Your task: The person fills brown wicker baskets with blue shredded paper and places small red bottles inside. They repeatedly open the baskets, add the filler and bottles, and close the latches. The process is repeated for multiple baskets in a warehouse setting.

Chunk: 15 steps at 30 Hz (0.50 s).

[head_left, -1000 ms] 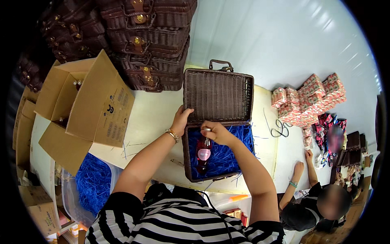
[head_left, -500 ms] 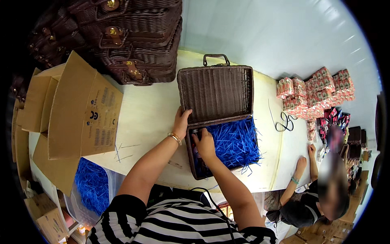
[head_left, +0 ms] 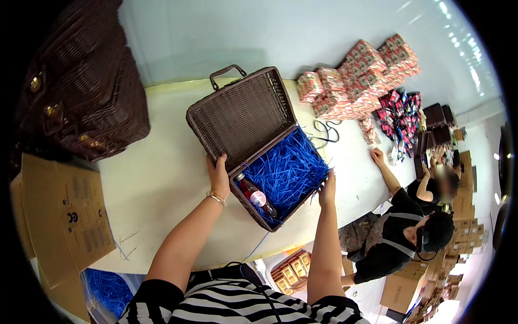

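A dark brown wicker case (head_left: 240, 113) stands open on the table, its lid tilted back and its handle up. Blue paper shred (head_left: 283, 164) fills the base. A bottle of red liquid (head_left: 258, 197) with a pink label lies along the case's left end, in the shred. My left hand (head_left: 218, 174) is closed on the case's left side by the hinge, thumb over the rim. My right hand (head_left: 327, 184) holds the front right edge of the base, fingers partly hidden.
The cream table (head_left: 137, 205) carries stacked wicker cases (head_left: 102, 108), a cardboard carton (head_left: 65, 216), patterned packets (head_left: 361, 75), a cord (head_left: 329, 135) and colourful packets (head_left: 399, 113). A tub of blue shred (head_left: 108, 291) sits below. Two co-workers (head_left: 399, 243) (head_left: 431, 189) are at the right.
My right hand has left the bottle for the case's right edge. The bottle now lies at the left end. The case is turned anticlockwise, and the view has shifted.
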### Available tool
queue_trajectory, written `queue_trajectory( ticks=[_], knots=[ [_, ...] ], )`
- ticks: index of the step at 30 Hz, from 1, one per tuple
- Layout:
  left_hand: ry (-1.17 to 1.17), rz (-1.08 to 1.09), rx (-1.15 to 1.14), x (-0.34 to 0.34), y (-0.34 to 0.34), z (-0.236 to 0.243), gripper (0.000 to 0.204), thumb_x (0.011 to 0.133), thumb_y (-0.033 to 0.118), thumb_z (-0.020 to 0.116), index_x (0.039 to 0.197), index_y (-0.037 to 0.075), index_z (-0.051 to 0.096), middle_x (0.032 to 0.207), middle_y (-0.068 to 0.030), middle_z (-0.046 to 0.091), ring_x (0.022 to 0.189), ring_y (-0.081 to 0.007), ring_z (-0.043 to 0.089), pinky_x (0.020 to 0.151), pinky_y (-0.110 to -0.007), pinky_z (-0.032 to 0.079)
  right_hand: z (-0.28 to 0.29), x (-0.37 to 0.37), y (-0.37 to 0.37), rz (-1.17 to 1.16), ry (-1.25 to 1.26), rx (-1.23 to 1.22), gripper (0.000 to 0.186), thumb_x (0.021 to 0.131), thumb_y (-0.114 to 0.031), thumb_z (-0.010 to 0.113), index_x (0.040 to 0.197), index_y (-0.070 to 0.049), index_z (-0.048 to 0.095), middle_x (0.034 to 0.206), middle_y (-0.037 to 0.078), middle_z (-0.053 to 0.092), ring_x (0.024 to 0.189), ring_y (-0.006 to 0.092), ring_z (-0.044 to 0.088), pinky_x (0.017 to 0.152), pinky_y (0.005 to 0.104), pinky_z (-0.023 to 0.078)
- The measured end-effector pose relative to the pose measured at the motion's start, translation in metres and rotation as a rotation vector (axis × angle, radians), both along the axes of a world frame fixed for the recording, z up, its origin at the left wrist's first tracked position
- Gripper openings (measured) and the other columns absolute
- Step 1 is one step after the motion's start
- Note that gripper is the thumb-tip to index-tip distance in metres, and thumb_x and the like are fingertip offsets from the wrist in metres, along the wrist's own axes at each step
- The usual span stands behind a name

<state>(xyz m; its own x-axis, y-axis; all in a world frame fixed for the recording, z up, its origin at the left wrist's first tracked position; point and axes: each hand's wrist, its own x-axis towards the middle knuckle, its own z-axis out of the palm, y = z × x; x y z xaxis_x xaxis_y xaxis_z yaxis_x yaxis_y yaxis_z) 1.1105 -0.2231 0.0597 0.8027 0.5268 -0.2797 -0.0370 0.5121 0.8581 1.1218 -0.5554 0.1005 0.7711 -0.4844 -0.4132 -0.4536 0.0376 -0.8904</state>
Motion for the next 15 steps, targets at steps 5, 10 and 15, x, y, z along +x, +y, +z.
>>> queue_trajectory(
  ticks=[5,10,15],
  knots=[
    [0.041,-0.13,-0.041,0.007,-0.051,-0.003,0.067,0.093,0.027,0.058,0.145,-0.003,0.028,0.146,-0.0163,0.039,0.132,-0.0276,0.039,0.113,-0.037,0.027,-0.03,0.07,-0.031,0.248,0.197,-1.229,0.076,0.097,-0.052,0.047,0.149,0.002,0.03,0.155,0.027,0.027,0.14,0.0456,0.026,0.112,0.0594,0.023],
    [0.06,-0.281,0.02,0.008,-0.093,0.012,0.073,0.096,0.027,0.058,0.15,-0.001,0.019,0.151,-0.0159,0.034,0.136,-0.0275,0.035,0.115,-0.037,0.025,-0.067,0.071,-0.014,0.567,0.001,-1.474,0.076,0.098,-0.046,0.047,0.149,0.006,0.027,0.156,0.031,0.02,0.147,0.0461,0.013,0.116,0.06,0.018],
    [0.106,-0.335,0.026,0.012,-0.101,-0.006,0.075,0.098,0.028,0.056,0.152,-0.001,0.014,0.152,-0.016,0.031,0.138,-0.0269,0.034,0.116,-0.037,0.024,-0.047,0.053,0.006,0.927,0.109,-1.373,0.071,0.095,-0.046,0.052,0.146,0.0,0.037,0.155,0.028,0.025,0.145,0.0441,0.021,0.114,0.0567,0.025]
  ],
)
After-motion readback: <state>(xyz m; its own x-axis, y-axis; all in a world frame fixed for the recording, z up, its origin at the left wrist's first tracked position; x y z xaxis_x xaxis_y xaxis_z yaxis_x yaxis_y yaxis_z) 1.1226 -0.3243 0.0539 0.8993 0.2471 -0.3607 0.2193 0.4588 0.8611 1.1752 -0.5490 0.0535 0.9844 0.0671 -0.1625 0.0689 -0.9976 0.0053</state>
